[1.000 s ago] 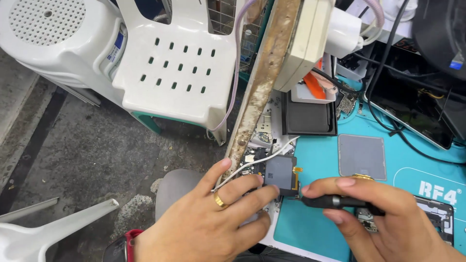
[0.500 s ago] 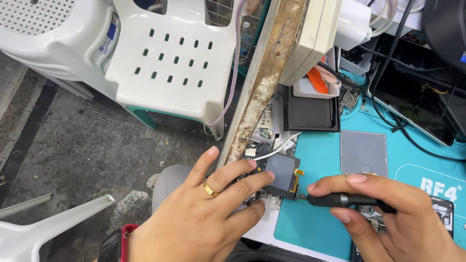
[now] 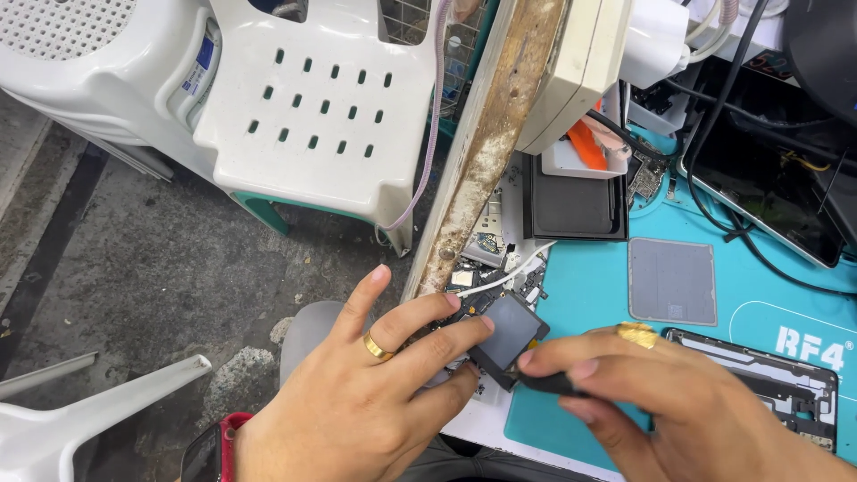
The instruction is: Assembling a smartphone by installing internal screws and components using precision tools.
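A white perforated plastic chair (image 3: 312, 116) fills the upper left of the frame. Right of it lies the turquoise rubber work mat (image 3: 589, 295) on the table. At lower centre, the left hand (image 3: 357, 402) pins a small dark square module (image 3: 507, 328), fingers clamped on its edge (steadying it, I'd judge). The right hand (image 3: 661, 402) pinches a thin black tool (image 3: 549, 384) against it.
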